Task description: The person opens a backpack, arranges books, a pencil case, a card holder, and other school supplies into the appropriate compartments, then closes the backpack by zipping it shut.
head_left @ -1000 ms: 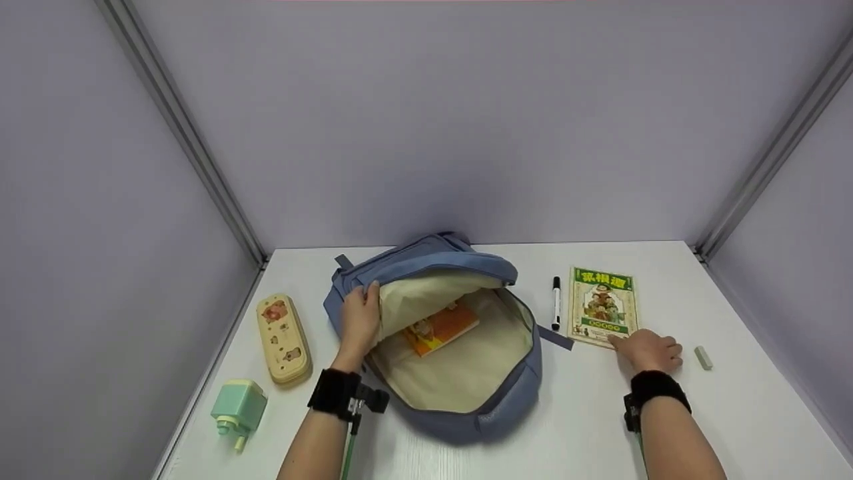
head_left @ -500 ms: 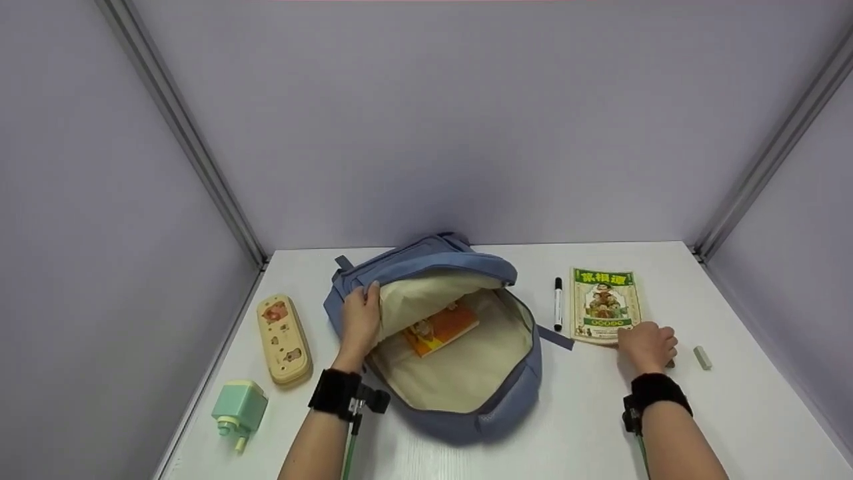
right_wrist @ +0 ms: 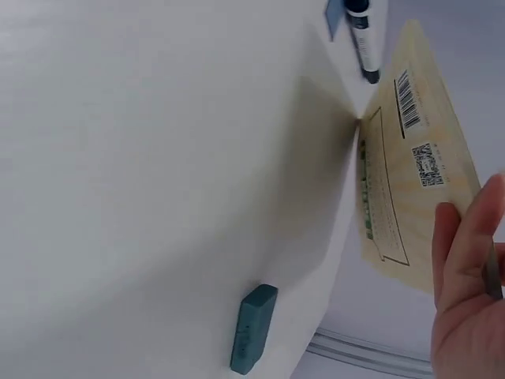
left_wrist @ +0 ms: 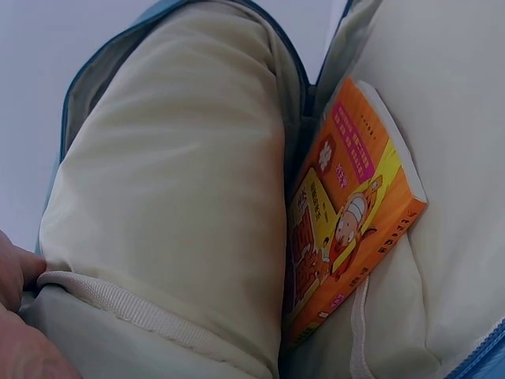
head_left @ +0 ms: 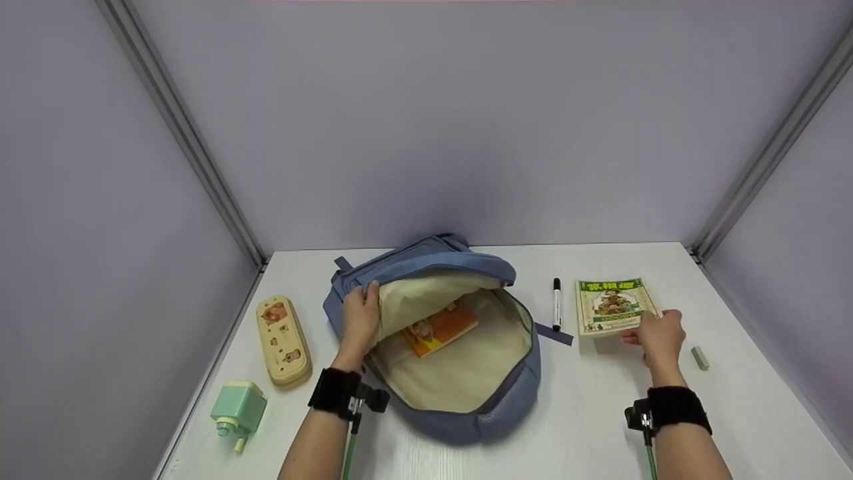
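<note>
A blue backpack [head_left: 510, 393] lies unzipped on the table, its cream lining showing. My left hand [head_left: 360, 320] pinches the edge of its raised front flap, also seen at the lower left of the left wrist view. Inside lies an orange book [left_wrist: 347, 213], partly covered by the flap in the head view. My right hand [head_left: 661, 337] grips the near right corner of a green-and-cream book [head_left: 610, 305], thumb on top and fingers beneath. The book's near edge is raised off the table; its back cover with a barcode shows in the right wrist view.
A black-and-white marker [head_left: 557, 303] lies between backpack and book, near a blue strap [head_left: 554, 335]. A small eraser [head_left: 700, 358] sits right of my right hand. At the left are a yellow pencil case [head_left: 284, 340] and a green pencil sharpener [head_left: 240, 408]. Walls enclose the table.
My right hand has slid its fingers under the book's near corner and lifted that side, tilting the book and shifting it slightly right. The left hand has stayed on the flap.
</note>
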`<state>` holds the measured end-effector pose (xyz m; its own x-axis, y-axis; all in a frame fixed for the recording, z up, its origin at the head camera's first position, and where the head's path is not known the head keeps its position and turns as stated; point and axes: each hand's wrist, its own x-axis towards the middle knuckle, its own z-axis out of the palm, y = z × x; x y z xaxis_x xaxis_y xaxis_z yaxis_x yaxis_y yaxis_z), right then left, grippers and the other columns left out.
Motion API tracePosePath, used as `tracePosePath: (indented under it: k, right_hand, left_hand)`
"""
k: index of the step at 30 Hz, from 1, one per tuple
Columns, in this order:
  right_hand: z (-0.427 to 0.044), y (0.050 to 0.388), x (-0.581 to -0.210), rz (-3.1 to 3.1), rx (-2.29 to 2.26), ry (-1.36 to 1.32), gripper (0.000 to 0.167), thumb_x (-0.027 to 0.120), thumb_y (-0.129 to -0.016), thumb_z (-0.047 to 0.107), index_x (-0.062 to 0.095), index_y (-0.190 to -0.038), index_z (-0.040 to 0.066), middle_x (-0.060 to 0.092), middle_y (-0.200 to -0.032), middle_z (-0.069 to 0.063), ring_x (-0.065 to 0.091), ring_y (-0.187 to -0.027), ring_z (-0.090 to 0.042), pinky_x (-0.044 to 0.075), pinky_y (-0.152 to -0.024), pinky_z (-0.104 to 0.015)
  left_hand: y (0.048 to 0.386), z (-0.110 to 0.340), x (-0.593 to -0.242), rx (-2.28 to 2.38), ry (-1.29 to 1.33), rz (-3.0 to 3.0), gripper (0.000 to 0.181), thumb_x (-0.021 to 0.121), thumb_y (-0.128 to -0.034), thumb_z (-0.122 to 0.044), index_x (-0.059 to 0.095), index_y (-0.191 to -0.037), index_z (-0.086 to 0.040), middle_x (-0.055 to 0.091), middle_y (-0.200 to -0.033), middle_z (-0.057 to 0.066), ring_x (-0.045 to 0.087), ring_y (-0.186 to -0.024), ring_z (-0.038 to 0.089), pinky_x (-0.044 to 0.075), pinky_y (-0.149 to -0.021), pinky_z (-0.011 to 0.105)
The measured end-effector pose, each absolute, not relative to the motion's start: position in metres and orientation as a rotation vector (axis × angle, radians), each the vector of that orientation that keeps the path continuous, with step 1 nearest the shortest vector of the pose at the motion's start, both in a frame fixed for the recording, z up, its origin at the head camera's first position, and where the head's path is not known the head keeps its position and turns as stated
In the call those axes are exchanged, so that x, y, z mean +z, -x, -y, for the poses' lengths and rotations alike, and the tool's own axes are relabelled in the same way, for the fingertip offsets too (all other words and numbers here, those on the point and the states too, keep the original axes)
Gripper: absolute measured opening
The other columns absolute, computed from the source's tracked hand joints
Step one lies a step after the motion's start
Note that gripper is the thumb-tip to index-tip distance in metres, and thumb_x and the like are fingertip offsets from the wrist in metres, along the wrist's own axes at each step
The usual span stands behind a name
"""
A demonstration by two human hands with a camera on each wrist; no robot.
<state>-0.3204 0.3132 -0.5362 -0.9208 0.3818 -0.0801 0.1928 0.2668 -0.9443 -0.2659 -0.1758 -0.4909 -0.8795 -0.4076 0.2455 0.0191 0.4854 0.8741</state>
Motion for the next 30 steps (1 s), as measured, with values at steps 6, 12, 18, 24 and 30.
tracePosePath:
  k: [6, 12, 18, 24, 30]
  right_hand:
    - [-0.310, 0.310, -0.502, 2.011, 1.989, 0.583, 0.052, 0.032, -0.099, 0.006, 0.017, -0.146, -0.009, 0.058, -0.083, -0.010, 0.066, -0.050, -0.014, 0.055, -0.055, -0.028]
    - [-0.306, 0.302, -0.482, 1.809, 2.102, 0.529, 0.037, 0.041, -0.100, 0.004, 0.029, -0.134, -0.002, 0.062, -0.071, -0.004, 0.066, -0.049, -0.015, 0.054, -0.051, -0.026]
    - [-0.307, 0.294, -0.484, 1.821, 2.084, 0.530, 0.028, 0.044, -0.100, 0.006, 0.037, -0.126, -0.001, 0.064, -0.067, -0.004, 0.064, -0.045, -0.015, 0.053, -0.048, -0.026]
    - [-0.310, 0.283, -0.480, 1.835, 2.088, 0.528, 0.032, 0.048, -0.102, 0.010, 0.043, -0.129, -0.005, 0.064, -0.062, -0.004, 0.058, -0.040, -0.014, 0.050, -0.043, -0.026]
    - [-0.315, 0.269, -0.471, 1.862, 2.165, 0.454, 0.023, 0.052, -0.100, 0.008, 0.049, -0.121, -0.003, 0.064, -0.062, -0.004, 0.056, -0.039, -0.012, 0.049, -0.042, -0.025]
  left_hand:
    - [0.266, 0.176, -0.490, -1.386, -0.333, 2.307, 0.037, 0.050, -0.1035, -0.022, 0.041, -0.070, -0.010, 0.033, -0.065, 0.001, 0.039, -0.063, 0.021, 0.034, -0.061, 0.035]
    - [0.267, 0.176, -0.489, -1.391, -0.319, 2.287, 0.038, 0.049, -0.1038, -0.022, 0.040, -0.069, -0.010, 0.032, -0.065, 0.000, 0.037, -0.061, 0.020, 0.033, -0.059, 0.034]
    - [0.268, 0.174, -0.489, -1.384, -0.302, 2.282, 0.038, 0.050, -0.1035, -0.022, 0.040, -0.069, -0.010, 0.031, -0.065, 0.000, 0.035, -0.060, 0.019, 0.032, -0.059, 0.034]
    - [0.270, 0.170, -0.485, -1.289, -0.281, 2.247, 0.039, 0.050, -0.1022, -0.020, 0.039, -0.066, -0.012, 0.032, -0.062, -0.001, 0.034, -0.056, 0.017, 0.030, -0.056, 0.033]
    - [0.272, 0.167, -0.481, -1.302, -0.329, 2.250, 0.038, 0.050, -0.1030, -0.022, 0.040, -0.068, -0.011, 0.033, -0.064, -0.001, 0.037, -0.059, 0.019, 0.032, -0.057, 0.034]
